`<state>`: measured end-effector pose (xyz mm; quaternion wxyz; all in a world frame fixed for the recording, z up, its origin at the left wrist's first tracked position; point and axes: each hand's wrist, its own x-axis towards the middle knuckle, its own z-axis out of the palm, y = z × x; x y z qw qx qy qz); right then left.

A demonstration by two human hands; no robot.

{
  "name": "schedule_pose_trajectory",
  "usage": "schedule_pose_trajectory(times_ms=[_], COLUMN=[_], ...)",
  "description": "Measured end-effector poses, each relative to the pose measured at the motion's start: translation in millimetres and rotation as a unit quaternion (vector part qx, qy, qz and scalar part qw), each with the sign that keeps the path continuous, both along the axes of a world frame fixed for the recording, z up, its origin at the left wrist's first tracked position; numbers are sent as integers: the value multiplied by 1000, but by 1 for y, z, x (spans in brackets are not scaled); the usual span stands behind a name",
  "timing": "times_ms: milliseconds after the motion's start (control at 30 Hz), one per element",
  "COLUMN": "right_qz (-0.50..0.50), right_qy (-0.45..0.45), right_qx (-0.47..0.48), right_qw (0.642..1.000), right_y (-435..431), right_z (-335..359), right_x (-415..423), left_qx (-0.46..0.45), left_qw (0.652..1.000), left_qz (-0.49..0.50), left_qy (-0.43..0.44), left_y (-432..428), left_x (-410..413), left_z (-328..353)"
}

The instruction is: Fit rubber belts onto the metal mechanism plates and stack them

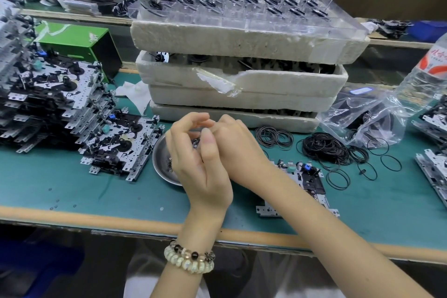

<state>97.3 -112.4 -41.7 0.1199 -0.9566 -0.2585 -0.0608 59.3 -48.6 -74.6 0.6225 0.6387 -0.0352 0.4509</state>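
Note:
My left hand [193,159] and my right hand [233,145] meet above a small metal dish [160,159] holding tiny dark parts. The left fingers curl toward the right fingertips, and the left thumb points up. I see only the back of the right hand, with its fingers hidden. Whether either hand holds something is not visible. One mechanism plate [306,178] lies flat under my right forearm. A pile of black rubber belts [324,147] sits to the right, with a smaller bunch [275,136] nearer the hands. Stacked plates [48,97] rise at the left, with a lower stack [123,146] beside the dish.
Stacked white foam trays [242,80], topped by a clear tray of spindle wheels [242,0], stand behind the hands. A plastic bag of belts [367,118], a water bottle [428,72] and more plates [433,169] sit at the right. A green box [79,41] is at back left. The table's front edge [96,219] is close.

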Motion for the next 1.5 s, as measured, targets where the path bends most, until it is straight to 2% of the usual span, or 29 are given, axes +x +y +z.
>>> schedule_pose_trajectory(times_ms=[100, 200, 333, 400, 467, 533, 633, 733, 1033, 1233, 1500], right_qz=[-8, -28, -107, -159, -214, -270, -340, -356, -468, -484, -486], right_qy=[0, 1, -6, -49, -98, -113, -112, -134, -199, -200, -201], right_qx=[12, 75, 247, 319, 369, 379, 345, 326, 293, 294, 274], right_qw=[1000, 997, 963, 933, 899, 878, 868, 865, 809, 800, 805], right_y=[-1, -8, -37, -58, -80, -95, -97, -83, -52, -51, -50], right_z=[0, 6, 16, 16, 11, 1, -15, -27, -46, -47, -49], right_x=[2, 0, -10, -23, -40, -57, -74, -81, -84, -84, -82], left_qx=[-2, 9, 135, 195, 247, 308, 378, 417, 404, 410, 420], left_qw=[1000, 1000, 989, 975, 944, 894, 834, 779, 794, 791, 789], left_qz=[2, -16, -38, -102, -208, -292, -364, -422, -410, -411, -404], left_qy=[-1, -13, -42, -13, 69, 142, 172, 201, 195, 194, 196], left_y=[0, -1, -2, -3, -5, -8, -9, -8, -7, -8, -8], left_x=[0, 0, -1, -1, -3, -5, -5, -5, -4, -4, -4], left_z=[0, 0, -2, -3, -5, -8, -13, -16, -20, -18, -18])
